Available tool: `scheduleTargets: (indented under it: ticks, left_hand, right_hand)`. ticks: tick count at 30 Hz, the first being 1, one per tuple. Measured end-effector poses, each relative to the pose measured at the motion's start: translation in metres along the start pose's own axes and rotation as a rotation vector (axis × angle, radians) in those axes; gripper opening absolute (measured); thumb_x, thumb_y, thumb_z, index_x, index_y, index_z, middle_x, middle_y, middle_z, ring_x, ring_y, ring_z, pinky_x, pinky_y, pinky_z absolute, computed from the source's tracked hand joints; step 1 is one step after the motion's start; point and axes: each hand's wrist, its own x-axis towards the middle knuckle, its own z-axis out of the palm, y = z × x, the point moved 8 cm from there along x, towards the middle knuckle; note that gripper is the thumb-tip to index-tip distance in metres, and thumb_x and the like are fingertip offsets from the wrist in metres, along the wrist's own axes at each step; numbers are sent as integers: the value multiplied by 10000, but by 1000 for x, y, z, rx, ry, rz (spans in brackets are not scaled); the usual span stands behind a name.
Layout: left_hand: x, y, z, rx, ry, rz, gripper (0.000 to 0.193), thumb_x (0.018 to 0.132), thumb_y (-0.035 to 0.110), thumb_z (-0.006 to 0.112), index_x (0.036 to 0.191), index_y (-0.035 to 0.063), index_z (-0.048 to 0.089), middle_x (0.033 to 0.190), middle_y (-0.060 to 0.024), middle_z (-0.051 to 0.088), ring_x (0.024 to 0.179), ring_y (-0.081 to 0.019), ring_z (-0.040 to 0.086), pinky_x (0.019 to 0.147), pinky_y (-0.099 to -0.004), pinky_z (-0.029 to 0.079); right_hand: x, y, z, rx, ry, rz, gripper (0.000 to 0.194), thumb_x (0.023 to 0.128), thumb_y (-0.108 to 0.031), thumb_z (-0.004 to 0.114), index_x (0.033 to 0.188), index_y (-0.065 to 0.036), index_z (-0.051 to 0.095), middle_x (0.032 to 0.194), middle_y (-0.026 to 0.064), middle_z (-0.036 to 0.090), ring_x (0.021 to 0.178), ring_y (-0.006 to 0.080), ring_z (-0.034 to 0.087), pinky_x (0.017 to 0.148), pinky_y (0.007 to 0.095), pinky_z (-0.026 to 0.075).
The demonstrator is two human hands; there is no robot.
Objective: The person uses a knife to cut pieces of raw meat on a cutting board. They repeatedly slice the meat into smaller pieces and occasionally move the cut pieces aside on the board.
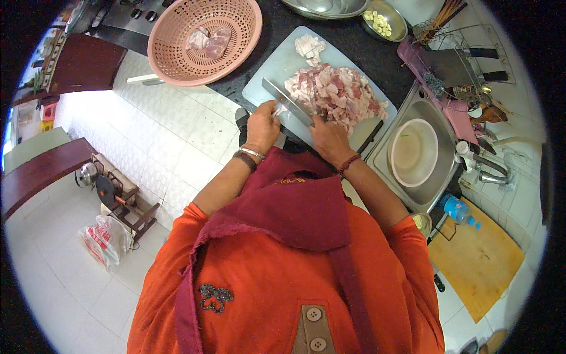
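Observation:
My right hand (329, 138) is closed around the handle of a kitchen knife (288, 102). The broad steel blade slants across a pale plastic cutting board (265, 77), with its tip pointing up and left. At the board's near left edge, my left hand (263, 126) pinches a small pale scrap of meat (279, 109) beside the blade. Just beyond the knife lies a large heap of cut raw meat (338, 95), pink and white. A separate pale clump of meat or fat (309, 46) rests near the board's far corner. My right hand hides the knife's handle.
A pink plastic colander (163, 66) with raw meat pieces (216, 42) stands far left. Peeled garlic cloves (377, 23) fill part of a steel bowl (400, 33). A black handle (371, 137) lies at the board's right edge, beside a sink (442, 177) holding a white basin (435, 155).

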Motion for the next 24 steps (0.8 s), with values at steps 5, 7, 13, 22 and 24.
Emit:
scheduleTargets:
  ticks: [5,7,13,22,24]
  left_hand:
    - [1,-54,33,-445,-73,-461,283,785,-92,557,1057,-17,575,862,-124,672,705,-232,683,611,-316,542]
    - [4,-45,33,-555,-84,-586,210,851,-79,492,1050,-50,550,827,-133,680,648,-188,673,525,-286,525]
    - [8,-45,41,-542,-185,-786,170,913,54,469,911,-27,619,713,-138,680,537,-159,627,434,-267,461]
    - [7,-41,41,-522,-161,-746,197,828,169,600,720,8,634,558,-94,628,427,-136,549,433,-284,434]
    - [7,-41,39,-463,-148,-706,188,826,157,612,719,4,632,556,-98,626,435,-145,566,441,-287,443]
  right_hand:
    - [5,-5,-6,20,51,-72,185,914,-231,521,968,-58,483,682,181,628,658,388,632,593,513,472]
    - [4,-3,-6,3,29,-50,181,912,-226,523,968,-58,485,678,178,627,654,379,635,587,510,476]
    - [4,0,-4,-27,4,-21,182,910,-224,519,988,-62,500,675,173,623,666,361,643,586,499,487]
    - [1,4,-8,13,25,5,210,903,-224,502,1001,-46,553,701,182,622,679,367,638,620,494,495]
    - [1,5,-8,28,28,21,218,903,-224,501,1010,-42,555,718,192,622,696,374,636,634,495,494]
